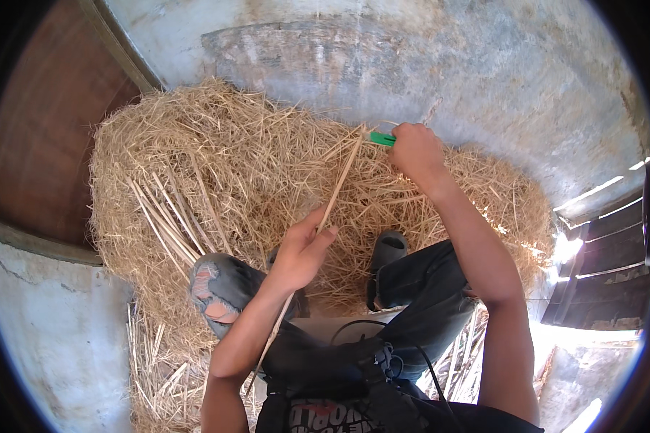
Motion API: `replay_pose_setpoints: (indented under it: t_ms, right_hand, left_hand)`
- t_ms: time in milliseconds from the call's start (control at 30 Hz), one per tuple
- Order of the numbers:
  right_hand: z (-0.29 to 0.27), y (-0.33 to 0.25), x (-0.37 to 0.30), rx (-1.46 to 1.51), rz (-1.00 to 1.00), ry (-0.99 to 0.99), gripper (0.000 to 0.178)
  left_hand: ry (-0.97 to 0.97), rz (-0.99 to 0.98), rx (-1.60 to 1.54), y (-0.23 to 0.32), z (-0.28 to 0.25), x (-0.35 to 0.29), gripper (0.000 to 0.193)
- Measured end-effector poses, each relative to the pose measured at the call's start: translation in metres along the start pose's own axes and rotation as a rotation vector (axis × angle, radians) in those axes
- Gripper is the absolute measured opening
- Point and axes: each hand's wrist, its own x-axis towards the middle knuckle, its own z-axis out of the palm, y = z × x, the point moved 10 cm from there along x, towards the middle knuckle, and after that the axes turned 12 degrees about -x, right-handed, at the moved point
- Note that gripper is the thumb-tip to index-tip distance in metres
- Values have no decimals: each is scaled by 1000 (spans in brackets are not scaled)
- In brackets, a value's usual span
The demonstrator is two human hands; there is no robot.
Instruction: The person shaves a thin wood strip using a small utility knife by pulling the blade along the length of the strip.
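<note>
My left hand (pixel 301 249) is closed round a long, thin pale strip, likely bamboo or cane (pixel 345 173). The strip slants up and away to the right, and its lower end runs back beneath my left forearm. Farther off, my right hand (pixel 417 151) grips a small bright green tool (pixel 381 138), with its green part pointing left at the strip's far tip. They look to be touching or very close there. Whether the green part is a handle or a blade cover, I cannot tell.
A deep heap of dry straw (pixel 224 151) spreads in front of me against a stained wall (pixel 448 58). Several similar strips (pixel 167 220) lean beside my left knee. A brown door panel (pixel 54 123) stands at the left, dark slats (pixel 607 252) at the right. A dark shoe (pixel 389 247) rests on the straw.
</note>
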Motion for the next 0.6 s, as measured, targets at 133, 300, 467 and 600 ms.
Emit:
replay_pose_setpoints:
  t_ms: [133, 300, 467, 600]
  right_hand:
    - [3, 10, 7, -65, 83, -12, 16]
    - [-4, 89, 20, -21, 287, 91, 17]
    - [4, 48, -8, 114, 77, -29, 17]
    - [10, -42, -40, 119, -199, -102, 16]
  left_hand:
    - [3, -36, -19, -6, -1, 0, 47]
    - [-64, -72, -143, -7, -1, -15, 44]
    - [-3, -15, -139, -9, -19, -6, 45]
    - [11, -8, -90, -11, -20, -3, 46]
